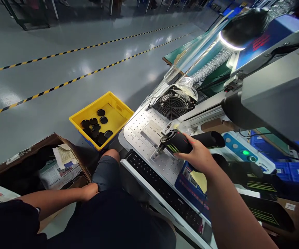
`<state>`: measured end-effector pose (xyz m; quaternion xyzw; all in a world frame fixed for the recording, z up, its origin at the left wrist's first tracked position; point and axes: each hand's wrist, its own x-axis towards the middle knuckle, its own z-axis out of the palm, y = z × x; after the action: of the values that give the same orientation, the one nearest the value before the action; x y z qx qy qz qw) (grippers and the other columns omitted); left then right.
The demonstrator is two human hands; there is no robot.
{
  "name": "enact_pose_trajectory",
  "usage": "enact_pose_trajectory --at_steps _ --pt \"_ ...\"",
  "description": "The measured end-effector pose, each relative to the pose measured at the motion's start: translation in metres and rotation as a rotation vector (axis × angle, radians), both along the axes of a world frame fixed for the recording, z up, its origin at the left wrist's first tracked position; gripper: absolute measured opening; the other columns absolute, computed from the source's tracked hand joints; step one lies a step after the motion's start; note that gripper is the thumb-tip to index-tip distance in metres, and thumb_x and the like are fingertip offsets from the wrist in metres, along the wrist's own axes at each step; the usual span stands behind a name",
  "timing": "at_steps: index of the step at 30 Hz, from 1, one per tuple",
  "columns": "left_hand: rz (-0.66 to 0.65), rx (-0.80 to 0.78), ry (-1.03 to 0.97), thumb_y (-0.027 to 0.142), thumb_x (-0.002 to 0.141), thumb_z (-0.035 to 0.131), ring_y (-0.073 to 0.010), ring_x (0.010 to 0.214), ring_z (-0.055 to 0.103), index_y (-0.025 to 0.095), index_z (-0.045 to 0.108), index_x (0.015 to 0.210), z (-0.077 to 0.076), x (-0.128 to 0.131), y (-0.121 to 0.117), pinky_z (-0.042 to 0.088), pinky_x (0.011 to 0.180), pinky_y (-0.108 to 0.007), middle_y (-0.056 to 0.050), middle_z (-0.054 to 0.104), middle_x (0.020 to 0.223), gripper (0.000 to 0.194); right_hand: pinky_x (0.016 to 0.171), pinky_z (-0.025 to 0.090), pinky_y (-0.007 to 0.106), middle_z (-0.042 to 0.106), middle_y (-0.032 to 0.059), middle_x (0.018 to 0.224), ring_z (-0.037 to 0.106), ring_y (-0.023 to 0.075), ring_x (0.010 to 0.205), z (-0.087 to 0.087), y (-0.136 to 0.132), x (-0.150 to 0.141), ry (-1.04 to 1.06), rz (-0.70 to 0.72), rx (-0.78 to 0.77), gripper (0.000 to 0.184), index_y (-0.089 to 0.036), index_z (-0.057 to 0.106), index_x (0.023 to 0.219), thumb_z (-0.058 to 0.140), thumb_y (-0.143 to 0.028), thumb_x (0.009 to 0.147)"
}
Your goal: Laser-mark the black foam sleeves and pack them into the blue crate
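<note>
Perforated worktop [136, 128], fan [172, 105] near cylinder [178, 142], keyboard [163, 190]

1. The black cylinder [180, 142] was a short, thick tube with a dark, matt side.
2. Bright green stripes [172, 148] ran along the lower part of its side, near the ringed end.
3. That end, with a paler ring [169, 135] around it, faced up and to the left of the view.
4. It lay on its side, tilted in the view, over the hole-dotted metal plate [136, 128], its ringed end beside a small bracket [159, 150].
5. The right hand [199, 155] gripped its other end, hiding that part.
6. A small red light spot showed near its ringed end.
</note>
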<state>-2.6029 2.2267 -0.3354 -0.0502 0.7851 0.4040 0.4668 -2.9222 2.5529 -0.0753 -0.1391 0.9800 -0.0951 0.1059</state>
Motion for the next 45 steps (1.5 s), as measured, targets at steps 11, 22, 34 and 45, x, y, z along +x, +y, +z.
enact_pose_trajectory --at_steps 11,22,34,45 --pt "-0.063 -0.048 -0.002 0.052 0.078 0.047 -0.0104 0.047 0.021 0.022 0.027 0.043 0.0 -0.002 0.001 0.021 0.049 -0.029 0.004 0.016 0.044 0.05 0.071 0.049 0.034 0.066 0.008 0.096 0.064 0.0295 0.09 0.01 -0.011 -0.001 -0.016 0.017 0.069 0.093 -0.019 0.047 0.152 0.077 -0.036 0.065" --pt "-0.049 -0.013 -0.045 0.053 0.079 0.047 -0.0128 0.049 0.032 0.021 0.038 0.043 -0.004 0.0 -0.002 0.03 0.051 -0.028 0.002 0.029 0.042 0.049 0.074 0.05 0.037 0.069 0.007 0.1 0.065 0.0303 0.09 -0.003 0.002 -0.011 -0.031 0.0 0.046 0.097 -0.023 0.049 0.151 0.082 -0.036 0.061" --pt "-0.033 -0.068 -0.022 0.058 0.075 0.05 -0.0097 0.053 0.02 0.022 0.023 0.049 0.001 -0.005 -0.005 0.018 0.052 -0.029 0.005 0.016 0.051 0.052 0.111 0.041 0.056 0.05 0.0194 0.15 0.048 0.0399 0.137 0.009 0.01 0.045 0.307 -0.085 -0.241 0.097 -0.018 0.035 0.156 0.079 -0.051 0.076" --pt "-0.084 -0.088 -0.015 0.073 0.072 0.048 -0.0099 0.058 0.024 0.022 0.026 0.051 0.008 -0.013 -0.005 0.02 0.053 -0.027 0.005 0.02 0.055 0.059 0.091 0.059 0.051 0.075 0.0106 0.107 0.072 0.0291 0.101 -0.085 0.009 0.223 0.362 -0.138 -0.533 0.025 -0.026 0.066 0.117 0.05 -0.025 0.098"
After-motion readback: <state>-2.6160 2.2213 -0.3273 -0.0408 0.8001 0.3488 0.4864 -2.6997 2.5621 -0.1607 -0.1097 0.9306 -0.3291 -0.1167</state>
